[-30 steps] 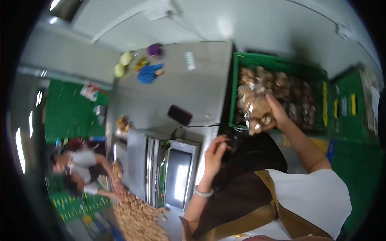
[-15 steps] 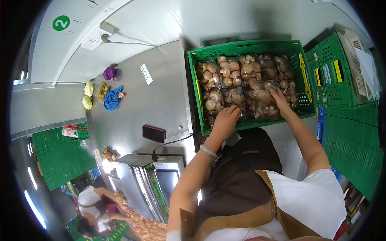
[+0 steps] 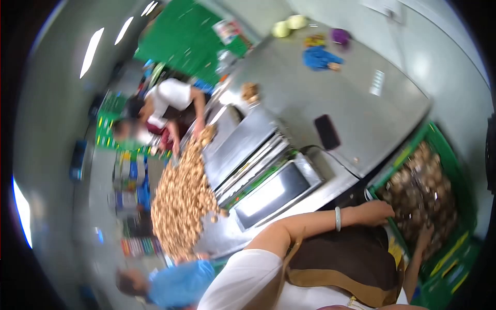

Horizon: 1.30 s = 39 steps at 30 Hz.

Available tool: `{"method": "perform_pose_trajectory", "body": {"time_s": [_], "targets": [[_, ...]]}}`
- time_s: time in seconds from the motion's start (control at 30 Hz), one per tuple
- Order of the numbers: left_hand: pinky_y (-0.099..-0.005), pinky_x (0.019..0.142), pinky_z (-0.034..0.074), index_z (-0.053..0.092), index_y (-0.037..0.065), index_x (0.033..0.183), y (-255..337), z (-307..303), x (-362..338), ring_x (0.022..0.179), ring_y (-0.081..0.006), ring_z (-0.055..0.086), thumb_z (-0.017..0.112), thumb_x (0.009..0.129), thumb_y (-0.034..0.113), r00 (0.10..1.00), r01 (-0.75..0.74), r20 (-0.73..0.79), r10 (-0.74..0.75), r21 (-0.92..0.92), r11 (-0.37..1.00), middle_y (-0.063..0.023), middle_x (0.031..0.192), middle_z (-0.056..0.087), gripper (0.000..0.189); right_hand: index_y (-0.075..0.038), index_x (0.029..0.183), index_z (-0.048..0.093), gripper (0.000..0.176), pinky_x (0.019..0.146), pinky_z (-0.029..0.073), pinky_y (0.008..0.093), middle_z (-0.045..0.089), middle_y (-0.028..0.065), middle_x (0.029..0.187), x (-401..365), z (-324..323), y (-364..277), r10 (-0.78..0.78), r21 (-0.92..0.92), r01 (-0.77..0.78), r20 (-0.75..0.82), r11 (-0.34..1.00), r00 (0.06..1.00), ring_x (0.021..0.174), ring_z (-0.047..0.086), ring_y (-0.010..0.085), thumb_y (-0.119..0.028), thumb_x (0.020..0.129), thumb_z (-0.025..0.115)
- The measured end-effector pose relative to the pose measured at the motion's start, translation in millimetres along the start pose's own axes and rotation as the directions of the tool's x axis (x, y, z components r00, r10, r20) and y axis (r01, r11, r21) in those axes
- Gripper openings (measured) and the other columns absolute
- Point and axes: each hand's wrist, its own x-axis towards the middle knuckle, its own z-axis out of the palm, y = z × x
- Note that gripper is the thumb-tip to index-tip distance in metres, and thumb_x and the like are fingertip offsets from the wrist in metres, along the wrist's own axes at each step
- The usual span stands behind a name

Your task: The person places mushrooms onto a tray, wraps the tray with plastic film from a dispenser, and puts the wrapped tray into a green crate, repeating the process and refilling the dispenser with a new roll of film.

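Observation:
A green crate (image 3: 467, 206) at the right holds clear packs of brown mushrooms (image 3: 416, 188), blurred by motion. My left hand (image 3: 376, 212), with a pale bracelet on its wrist, is at the crate's near edge. Its fingers look curled, and what they may hold is hidden. Over the mushroom packs in the crate is my right hand (image 3: 425, 236). Its fingers are smeared, so whether it grips a pack cannot be made out.
A large heap of loose mushrooms (image 3: 181, 201) lies beside a metal machine (image 3: 258, 170). A phone (image 3: 327, 132) and a blue cloth (image 3: 318, 58) rest on the steel table (image 3: 289, 103). One person (image 3: 175, 95) reaches into the heap; another in blue (image 3: 181, 281) is nearby.
My view has swung left, so the crate now appears at the lower right and the mushroom heap in the middle. Both hands remain at the crate.

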Motion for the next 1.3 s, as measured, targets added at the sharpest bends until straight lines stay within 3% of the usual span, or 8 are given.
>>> {"method": "perform_pose_trajectory", "body": {"time_s": [0.2, 0.4, 0.63, 0.9, 1.03, 1.07, 1.17, 1.3], "targets": [[-0.0405, 0.091, 0.048, 0.062, 0.003, 0.113, 67, -131, -95, 0.105, -0.0327, 0.060, 0.062, 0.093, 0.013, 0.949, -0.048, -0.312, -0.049, -0.295, 0.954, -0.0126, 0.114, 0.064, 0.022, -0.002, 0.120, 0.059, 0.027, 0.075, 0.047, 0.0263, 0.061, 0.0065, 0.102, -19, -54, -298, -0.162, 0.500, 0.067, 0.148, 0.864, 0.976, 0.083, 0.057, 0.0131, -0.017, 0.098, 0.057], [-0.0441, 0.075, 0.053, 0.065, 0.005, 0.109, 211, -259, -254, 0.090, -0.0282, 0.063, 0.060, 0.091, 0.010, 0.516, -0.175, -0.601, 0.610, 0.624, 0.762, -0.0124, 0.104, 0.064, 0.019, -0.002, 0.111, 0.061, 0.015, 0.067, 0.045, 0.0229, 0.061, 0.0016, 0.090, -50, -11, -502, -0.549, 0.689, 0.311, 0.151, 0.655, 0.822, 0.074, 0.054, 0.0076, -0.006, 0.098, 0.052], [-0.0376, 0.071, 0.054, 0.065, 0.003, 0.098, 246, -264, -409, 0.080, -0.0268, 0.062, 0.056, 0.093, 0.011, 0.316, -0.008, -0.566, 0.762, 0.801, 0.598, -0.0132, 0.097, 0.065, 0.013, 0.001, 0.100, 0.063, 0.011, 0.064, 0.047, 0.0247, 0.063, 0.0058, 0.081, -171, 45, -632, -0.786, 0.635, 0.493, 0.329, 0.594, 0.523, 0.068, 0.057, 0.0103, -0.002, 0.094, 0.054], [-0.0330, 0.071, 0.054, 0.022, 0.013, 0.153, 207, -224, -595, 0.078, -0.0206, 0.062, 0.060, 0.091, 0.002, -0.587, 0.153, -0.800, 0.122, 0.038, 0.987, -0.0177, 0.103, 0.063, 0.074, 0.004, 0.093, 0.062, 0.008, 0.057, 0.048, 0.0245, 0.062, 0.0082, 0.077, -237, 107, -725, -0.814, 0.667, 0.473, 0.407, 0.575, 0.414, 0.064, 0.059, 0.0106, 0.005, 0.089, 0.055], [-0.0230, 0.064, 0.043, 0.017, 0.014, 0.156, 206, -191, -692, 0.069, -0.0126, 0.052, 0.052, 0.097, 0.009, -0.673, 0.256, -0.723, 0.157, -0.028, 0.966, -0.0158, 0.123, 0.055, 0.069, 0.003, 0.093, 0.062, 0.012, 0.054, 0.047, 0.0227, 0.062, 0.0071, 0.073, -256, 131, -757, -0.868, 0.654, 0.570, 0.376, 0.497, 0.325, 0.058, 0.056, 0.0086, 0.006, 0.088, 0.052], [-0.0228, 0.062, 0.042, 0.018, 0.017, 0.156, 209, -187, -695, 0.068, -0.0115, 0.050, 0.051, 0.099, 0.013, -0.795, -0.136, -0.583, 0.167, 0.440, 0.888, -0.0130, 0.125, 0.054, 0.067, 0.003, 0.093, 0.062, 0.011, 0.055, 0.048, 0.0231, 0.062, 0.0071, 0.073, -263, 131, -763, -0.861, 0.637, 0.580, 0.403, 0.508, 0.311, 0.058, 0.056, 0.0089, 0.006, 0.088, 0.053], [-0.0231, 0.060, 0.042, 0.016, 0.022, 0.157, 205, -181, -705, 0.065, -0.0117, 0.049, 0.051, 0.102, 0.024, -0.697, 0.445, -0.322, 0.640, 0.505, 0.739, -0.0075, 0.122, 0.055, 0.065, 0.004, 0.092, 0.063, 0.009, 0.056, 0.049, 0.0246, 0.064, 0.0090, 0.074, -293, 130, -778, -0.867, 0.615, 0.618, 0.419, 0.489, 0.270, 0.058, 0.059, 0.0114, 0.005, 0.087, 0.055], [-0.0241, 0.056, 0.042, 0.011, 0.027, 0.158, 192, -174, -730, 0.062, -0.0113, 0.048, 0.055, 0.099, 0.047, -0.679, 0.399, -0.383, 0.626, 0.522, 0.753, -0.0065, 0.126, 0.052, 0.075, 0.002, 0.091, 0.066, 0.009, 0.059, 0.052, 0.0296, 0.066, 0.0129, 0.075, -342, 119, -805, -0.887, 0.537, 0.755, 0.443, 0.376, 0.127, 0.063, 0.066, 0.0203, 0.003, 0.085, 0.059]]}}
